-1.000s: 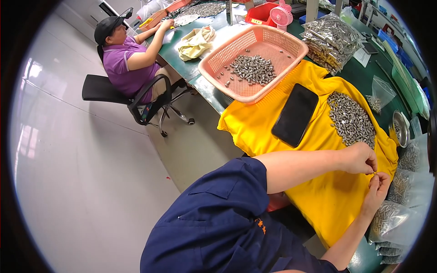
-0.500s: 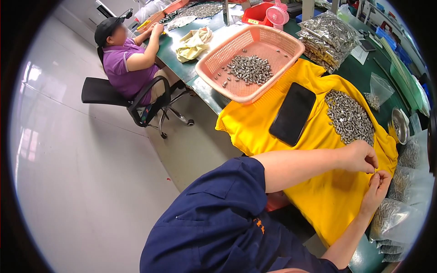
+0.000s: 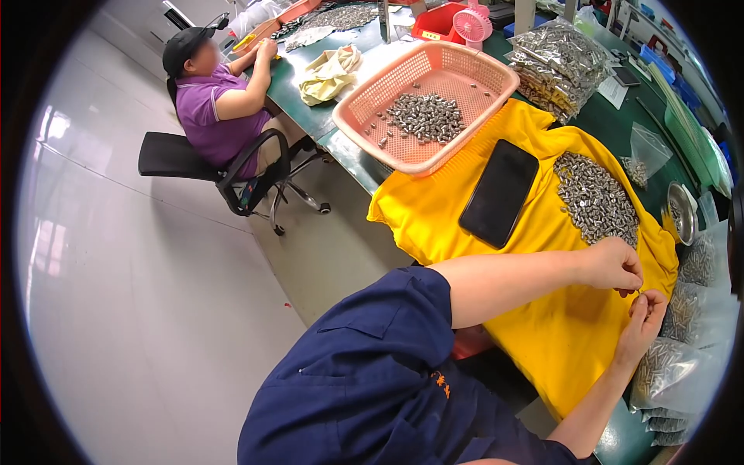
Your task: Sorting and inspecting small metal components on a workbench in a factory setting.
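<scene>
My left hand [image 3: 614,263] and my right hand [image 3: 643,319] meet fingertip to fingertip above the right edge of a yellow cloth [image 3: 573,329]. Both are closed in a pinch. Whatever sits between the fingers is too small to make out. Just beyond my left hand, a pile of small silvery metal parts [image 3: 595,200] lies on the cloth. A pink plastic basket [image 3: 358,138], partly resting on the cloth, holds more small metal pieces [image 3: 426,118]. Between basket and pile lies a black smartphone [image 3: 499,194].
Clear bags of metal parts [image 3: 668,370] line the right edge. A small metal dish [image 3: 682,214] stands near them, and a large bag of metal pieces [image 3: 559,66] lies at the back. At the far left, a person in purple [image 3: 221,101] sits at the green table [image 3: 314,120].
My left fingers have shifted slightly, with the fingertips curling a little differently against the right ones. Both arms stay in nearly the same place.
</scene>
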The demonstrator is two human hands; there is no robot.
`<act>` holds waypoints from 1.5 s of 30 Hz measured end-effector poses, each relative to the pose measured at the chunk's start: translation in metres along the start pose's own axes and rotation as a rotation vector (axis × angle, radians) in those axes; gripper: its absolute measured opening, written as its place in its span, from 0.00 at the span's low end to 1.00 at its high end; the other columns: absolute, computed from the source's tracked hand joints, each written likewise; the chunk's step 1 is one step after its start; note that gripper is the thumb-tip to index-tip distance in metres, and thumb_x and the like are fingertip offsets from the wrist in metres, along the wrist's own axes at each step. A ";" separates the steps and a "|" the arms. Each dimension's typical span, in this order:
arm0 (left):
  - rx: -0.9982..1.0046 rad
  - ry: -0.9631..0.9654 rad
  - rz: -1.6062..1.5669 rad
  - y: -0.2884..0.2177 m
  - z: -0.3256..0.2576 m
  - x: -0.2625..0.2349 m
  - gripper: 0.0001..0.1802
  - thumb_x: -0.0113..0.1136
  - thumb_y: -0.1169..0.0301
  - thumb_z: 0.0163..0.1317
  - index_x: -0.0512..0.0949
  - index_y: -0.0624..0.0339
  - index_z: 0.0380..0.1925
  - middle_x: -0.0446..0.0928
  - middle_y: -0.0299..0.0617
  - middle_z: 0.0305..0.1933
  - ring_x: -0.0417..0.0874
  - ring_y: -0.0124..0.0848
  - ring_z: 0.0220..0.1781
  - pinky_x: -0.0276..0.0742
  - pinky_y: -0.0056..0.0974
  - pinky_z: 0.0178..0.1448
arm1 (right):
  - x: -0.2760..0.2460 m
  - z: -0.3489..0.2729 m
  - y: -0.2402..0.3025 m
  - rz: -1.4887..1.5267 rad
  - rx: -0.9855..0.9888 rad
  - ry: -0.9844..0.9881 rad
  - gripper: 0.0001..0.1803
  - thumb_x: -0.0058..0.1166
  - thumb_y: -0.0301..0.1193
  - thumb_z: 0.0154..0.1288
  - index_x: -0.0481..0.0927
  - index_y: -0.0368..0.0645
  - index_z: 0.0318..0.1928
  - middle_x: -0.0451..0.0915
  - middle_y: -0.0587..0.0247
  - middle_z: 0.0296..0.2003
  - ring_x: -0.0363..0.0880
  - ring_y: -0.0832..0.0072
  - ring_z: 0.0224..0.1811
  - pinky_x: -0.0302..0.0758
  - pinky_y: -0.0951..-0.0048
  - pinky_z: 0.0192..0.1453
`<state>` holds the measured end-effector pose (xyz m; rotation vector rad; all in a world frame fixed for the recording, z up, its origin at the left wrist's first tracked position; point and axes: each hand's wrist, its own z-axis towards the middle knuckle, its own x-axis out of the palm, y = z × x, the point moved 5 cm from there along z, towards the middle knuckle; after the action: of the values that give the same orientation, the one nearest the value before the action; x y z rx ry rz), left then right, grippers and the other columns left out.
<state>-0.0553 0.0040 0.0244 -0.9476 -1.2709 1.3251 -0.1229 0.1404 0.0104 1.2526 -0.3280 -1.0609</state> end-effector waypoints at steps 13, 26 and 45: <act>-0.031 0.019 0.332 0.006 0.003 -0.009 0.09 0.54 0.71 0.48 0.77 0.60 0.31 0.77 0.39 0.28 0.76 0.25 0.30 0.71 0.29 0.36 | 0.018 0.004 0.028 -0.024 -0.082 -0.012 0.04 0.45 0.22 0.54 0.70 0.40 0.32 0.68 0.65 0.27 0.67 0.78 0.29 0.66 0.79 0.34; -0.174 0.011 -0.053 0.017 0.007 0.003 0.08 0.52 0.82 0.51 0.73 0.67 0.33 0.74 0.39 0.32 0.76 0.26 0.33 0.71 0.26 0.40 | 0.001 -0.001 0.037 -0.039 -0.122 -0.097 0.03 0.46 0.23 0.51 0.69 0.39 0.29 0.70 0.62 0.21 0.67 0.76 0.21 0.65 0.77 0.26; -0.168 0.021 -0.112 0.028 0.007 -0.001 0.06 0.49 0.80 0.55 0.71 0.65 0.34 0.73 0.40 0.32 0.75 0.27 0.31 0.73 0.29 0.39 | 0.002 -0.004 0.030 0.037 -0.149 -0.091 0.05 0.46 0.29 0.51 0.69 0.40 0.28 0.73 0.56 0.24 0.73 0.62 0.26 0.67 0.68 0.30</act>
<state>-0.0662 0.0045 -0.0021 -0.9886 -1.4152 1.1328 -0.1054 0.1394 0.0351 1.0639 -0.3345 -1.0929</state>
